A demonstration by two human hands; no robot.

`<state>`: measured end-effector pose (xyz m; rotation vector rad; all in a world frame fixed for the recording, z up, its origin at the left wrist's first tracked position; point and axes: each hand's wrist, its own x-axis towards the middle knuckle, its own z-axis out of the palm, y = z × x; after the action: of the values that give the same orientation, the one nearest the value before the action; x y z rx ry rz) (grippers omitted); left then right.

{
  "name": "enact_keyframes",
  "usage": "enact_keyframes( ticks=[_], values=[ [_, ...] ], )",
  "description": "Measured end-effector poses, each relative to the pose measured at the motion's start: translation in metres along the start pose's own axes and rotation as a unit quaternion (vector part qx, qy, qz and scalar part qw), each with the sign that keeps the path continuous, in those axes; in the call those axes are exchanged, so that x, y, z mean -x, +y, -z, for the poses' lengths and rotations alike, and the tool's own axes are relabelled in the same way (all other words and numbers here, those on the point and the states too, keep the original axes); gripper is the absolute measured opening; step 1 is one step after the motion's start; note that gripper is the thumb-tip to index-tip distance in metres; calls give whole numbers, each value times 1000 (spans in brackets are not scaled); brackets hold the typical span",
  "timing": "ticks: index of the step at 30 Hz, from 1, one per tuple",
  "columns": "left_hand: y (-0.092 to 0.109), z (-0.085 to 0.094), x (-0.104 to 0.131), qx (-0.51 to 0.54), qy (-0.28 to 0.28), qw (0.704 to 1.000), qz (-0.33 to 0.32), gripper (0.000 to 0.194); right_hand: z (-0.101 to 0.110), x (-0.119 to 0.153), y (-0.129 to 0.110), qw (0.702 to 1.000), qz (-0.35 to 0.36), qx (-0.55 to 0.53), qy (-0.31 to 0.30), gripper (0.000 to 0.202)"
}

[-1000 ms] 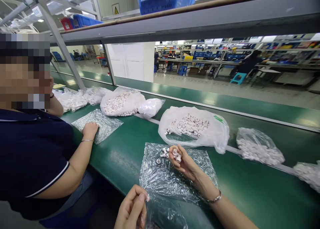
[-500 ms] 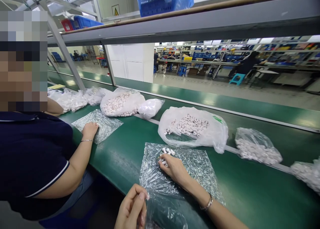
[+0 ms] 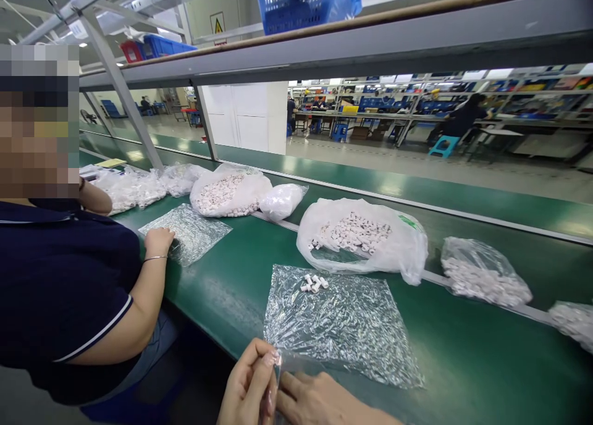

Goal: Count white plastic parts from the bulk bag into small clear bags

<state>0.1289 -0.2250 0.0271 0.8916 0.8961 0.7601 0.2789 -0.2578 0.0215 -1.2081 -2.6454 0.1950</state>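
At the bottom centre, my left hand (image 3: pixel 252 382) pinches the edge of a clear plastic bag (image 3: pixel 301 363). Right beside it is my right hand (image 3: pixel 319 397), its fingers pointing left at the bag's mouth; its fingertips are hidden, so what they hold cannot be made out. Beyond my hands a crinkled clear plastic sheet (image 3: pixel 343 326) lies on the green table (image 3: pixel 236 258). Several small white tubular parts (image 3: pixel 315 283) sit in a group near the sheet's far edge. Behind it, a large open plastic bag (image 3: pixel 361 233) holds many similar white parts.
A co-worker (image 3: pixel 88 283) sits at the left, one hand on another plastic sheet (image 3: pixel 189 233). More filled bags stand along the table, including one at the right (image 3: pixel 484 273). A shelf (image 3: pixel 324 51) with a blue basket (image 3: pixel 306 5) crosses above.
My right hand has moved from the white parts on the sheet back toward me, to the bag by my left hand. Fewer parts lie there now. The co-worker's hand has shifted slightly left.
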Motion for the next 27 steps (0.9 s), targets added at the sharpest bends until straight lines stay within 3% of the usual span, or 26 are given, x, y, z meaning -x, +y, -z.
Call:
enact_keyframes(
  ticks=[3,6,8,11,14,16,18,21,22,23,24,27],
  values=[
    [-1,4,0,10,7,1000,-2,47,37,2,19,987,-28,-157,-34,17],
    [-3,7,-1,21,3,1000,-7,47,62,7,68,960,-168,-219,41,14],
    [-5,8,-1,22,-1,1000,-10,46,56,10,109,948,-271,-142,82,14],
    [-6,9,-2,19,-3,1000,-6,47,25,17,160,952,-293,-58,63,25],
    [-5,11,-3,21,2,1000,1,48,3,22,184,954,-283,-77,66,25],
    [-5,12,-3,20,3,1000,4,49,0,24,188,939,-303,-134,93,19],
    [-5,12,-4,19,2,1000,5,49,4,26,188,897,-338,-261,114,21],
    [-5,10,-5,17,0,1000,6,50,13,29,188,784,-358,-486,146,26],
    [-6,9,-6,14,0,1000,6,50,14,29,188,758,-355,-524,159,27],
    [-6,8,-7,12,-1,1000,6,50,14,28,189,750,-353,-533,170,28],
    [-6,7,-7,10,-3,1000,5,50,12,26,189,761,-351,-515,178,28],
    [-6,5,-8,7,-11,1000,4,49,2,18,190,852,-348,-345,184,28]
  ],
)
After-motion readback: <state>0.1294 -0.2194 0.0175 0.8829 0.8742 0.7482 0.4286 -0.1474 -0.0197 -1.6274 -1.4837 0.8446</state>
